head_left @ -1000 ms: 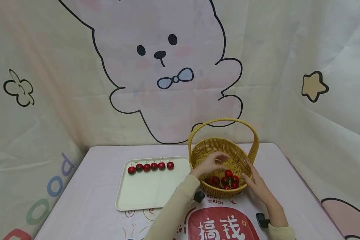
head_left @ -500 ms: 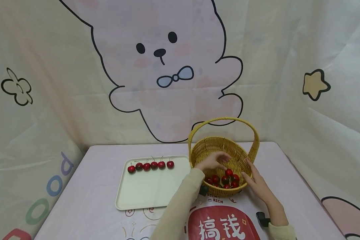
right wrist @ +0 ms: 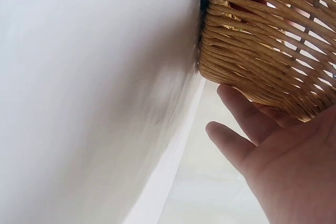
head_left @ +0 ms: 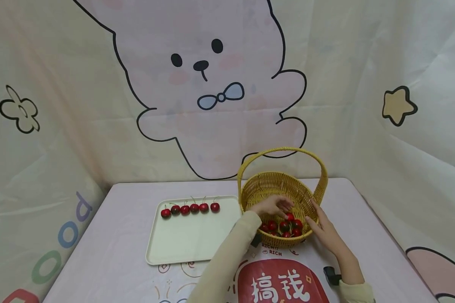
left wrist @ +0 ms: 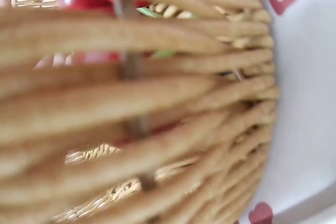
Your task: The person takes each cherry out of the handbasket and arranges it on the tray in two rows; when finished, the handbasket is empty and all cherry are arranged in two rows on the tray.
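Observation:
A yellow wicker basket point(head_left: 274, 181) with a tall arched handle holds several dark red cherries point(head_left: 285, 226). My left hand point(head_left: 271, 206) reaches inside, its fingers bent loosely over the topmost cherry point(head_left: 290, 216). The fingertips seem to touch that cherry, with a gap between thumb and fingers. In the left wrist view the basket's weave point(left wrist: 131, 98) fills most of the frame, hiding the fingers. My right hand point(head_left: 327, 233) grips the basket's right rim, thumb over the edge. The right wrist view has two straight fingers point(right wrist: 247, 114) of it by the outer wall.
Left of the basket lies a white rectangular tray point(head_left: 189, 244), with several cherries point(head_left: 194, 208) in a row along its far edge. The light tablecloth point(head_left: 129, 235) has a red print point(head_left: 280, 269) in front. A printed cloth backdrop point(head_left: 227, 139) stands behind the table.
The left hand has moved a little to the right and its fingers have come down over the top cherry, narrowing the gap to the thumb. The right hand keeps its place on the rim.

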A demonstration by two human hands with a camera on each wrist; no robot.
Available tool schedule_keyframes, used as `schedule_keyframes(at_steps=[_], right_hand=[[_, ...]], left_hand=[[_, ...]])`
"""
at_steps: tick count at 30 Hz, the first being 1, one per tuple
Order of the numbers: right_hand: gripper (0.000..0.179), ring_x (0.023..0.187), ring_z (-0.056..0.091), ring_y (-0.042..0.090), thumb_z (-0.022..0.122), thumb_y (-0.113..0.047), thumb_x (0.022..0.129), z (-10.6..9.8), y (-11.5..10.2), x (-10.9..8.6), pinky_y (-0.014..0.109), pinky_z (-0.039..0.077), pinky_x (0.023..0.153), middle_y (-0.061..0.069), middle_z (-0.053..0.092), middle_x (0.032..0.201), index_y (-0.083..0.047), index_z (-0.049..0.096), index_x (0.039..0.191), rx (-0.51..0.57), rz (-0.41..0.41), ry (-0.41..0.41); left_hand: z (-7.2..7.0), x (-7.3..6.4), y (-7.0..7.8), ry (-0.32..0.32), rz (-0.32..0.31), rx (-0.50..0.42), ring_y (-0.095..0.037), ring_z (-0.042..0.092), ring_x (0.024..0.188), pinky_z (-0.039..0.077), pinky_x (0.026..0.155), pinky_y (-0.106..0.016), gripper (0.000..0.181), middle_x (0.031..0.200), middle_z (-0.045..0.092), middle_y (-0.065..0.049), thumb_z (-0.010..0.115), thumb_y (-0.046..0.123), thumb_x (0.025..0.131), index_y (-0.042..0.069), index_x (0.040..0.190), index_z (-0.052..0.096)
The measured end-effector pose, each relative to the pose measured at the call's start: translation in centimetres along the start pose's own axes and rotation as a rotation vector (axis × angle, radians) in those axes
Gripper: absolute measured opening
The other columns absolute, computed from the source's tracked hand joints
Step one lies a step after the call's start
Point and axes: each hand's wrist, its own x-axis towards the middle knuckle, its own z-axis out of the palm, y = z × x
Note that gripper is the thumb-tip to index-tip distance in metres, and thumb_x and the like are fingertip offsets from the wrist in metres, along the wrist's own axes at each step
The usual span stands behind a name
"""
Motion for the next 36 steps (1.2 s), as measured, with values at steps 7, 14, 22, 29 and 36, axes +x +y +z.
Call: schedule_keyframes(at_steps=[7,14,22,29,36], right_hand=[[0.069,0.132,0.017,0.052,0.046,-0.033,0.096,-0.01,0.05,0.07,0.071,0.022,0.097,0.027,0.012,0.15,-0.014,0.007,0.15,-0.002,-0.002,-0.001],[0.069,0.132,0.017,0.053,0.047,-0.031,0.096,-0.04,0.05,0.09,0.072,0.021,0.097,0.028,0.013,0.15,-0.011,0.008,0.15,0.002,-0.021,0.002],[0.069,0.132,0.018,0.053,0.046,-0.033,0.096,0.01,0.42,0.15,0.071,0.022,0.097,0.029,0.013,0.149,-0.011,0.008,0.15,0.002,-0.025,0.004],[0.07,0.132,0.017,0.052,0.046,-0.032,0.096,0.01,0.62,0.28,0.07,0.021,0.098,0.029,0.012,0.15,-0.012,0.007,0.15,0.012,-0.028,0.001],[0.069,0.132,0.018,0.053,0.047,-0.032,0.096,0.02,0.53,0.18,0.07,0.022,0.098,0.029,0.013,0.149,-0.011,0.008,0.15,0.004,-0.031,0.003]], left_hand=[[0.16,-0.39,0.19,0.005,-0.051,0.062,-0.015,0.06,0.101,0.05,0.079,-0.019,0.036,0.116,0.062,-0.009,0.065,-0.003,0.082,0.003,0.117,0.062],[0.4,-0.51,0.13,0.001,-0.078,0.137,-0.01,0.061,0.098,0.05,0.077,-0.016,0.035,0.115,0.064,-0.004,0.067,0.003,0.082,0.006,0.116,0.064],[0.61,-0.15,-0.14,0.001,-0.085,0.145,-0.01,0.061,0.095,0.05,0.076,-0.016,0.033,0.112,0.065,-0.004,0.067,0.004,0.082,0.006,0.115,0.065],[0.71,-0.01,-0.15,0.004,-0.083,0.162,-0.007,0.061,0.09,0.05,0.073,-0.016,0.032,0.109,0.066,-0.003,0.068,0.005,0.082,0.006,0.114,0.065],[0.98,-0.16,-0.16,0.026,-0.082,0.231,-0.004,0.059,0.088,0.049,0.075,-0.016,0.031,0.105,0.067,0.0,0.071,0.013,0.081,0.009,0.111,0.067]])
